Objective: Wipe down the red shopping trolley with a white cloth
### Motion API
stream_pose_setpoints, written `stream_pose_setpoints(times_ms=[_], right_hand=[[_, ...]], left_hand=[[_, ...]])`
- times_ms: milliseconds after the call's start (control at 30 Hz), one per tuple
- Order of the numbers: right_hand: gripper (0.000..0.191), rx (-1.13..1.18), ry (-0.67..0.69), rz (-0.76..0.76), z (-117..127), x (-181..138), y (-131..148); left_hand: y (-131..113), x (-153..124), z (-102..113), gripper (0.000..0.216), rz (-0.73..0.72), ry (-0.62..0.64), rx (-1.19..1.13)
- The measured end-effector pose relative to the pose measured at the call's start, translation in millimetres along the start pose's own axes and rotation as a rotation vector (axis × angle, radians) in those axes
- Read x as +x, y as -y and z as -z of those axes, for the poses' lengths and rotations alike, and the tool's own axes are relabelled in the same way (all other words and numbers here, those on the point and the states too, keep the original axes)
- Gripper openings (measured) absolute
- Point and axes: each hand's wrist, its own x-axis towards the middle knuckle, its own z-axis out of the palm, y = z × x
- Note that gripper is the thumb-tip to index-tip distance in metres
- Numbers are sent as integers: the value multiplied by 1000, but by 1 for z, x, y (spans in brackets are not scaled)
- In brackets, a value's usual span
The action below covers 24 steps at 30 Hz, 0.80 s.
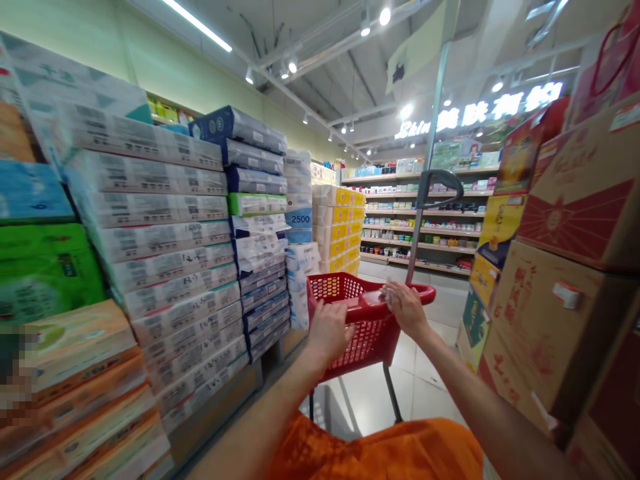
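A red plastic shopping cart with a perforated basket stands in front of me. My left hand is closed over the left end of its red handle. Farther right on the same handle, my right hand has its fingers closed on a small crumpled white tissue and presses against the bar. The fingers partly hide the tissue, so its full shape cannot be made out. A metal pole with a grey loop grip rises behind the handle.
Stacked white paper packs and orange packs line the left side. Yellow-and-white packs stand ahead. Cardboard boxes close in on the right. Stocked shelves stretch across the back, beyond the white tile floor.
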Motion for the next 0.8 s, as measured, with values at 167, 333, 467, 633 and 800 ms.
stream_pose_setpoints(times_ms=[167,333,467,633,800], right_hand=[[38,39,55,57,1,8,-12],[36,86,158,125,1,-2,22],[39,115,197,14,13,-3,-2],[33,127,250,-101,24,-11,-35],[41,79,150,-10,33,-26,-29]], left_hand=[[-3,-6,-15,58,86,49,-161],[-24,-3,-31,61,112,61,-147],[-27,-3,-41,62,24,107,-180],[-2,-8,-63,78,140,362,-190],[18,-7,-77,83,271,403,-176]])
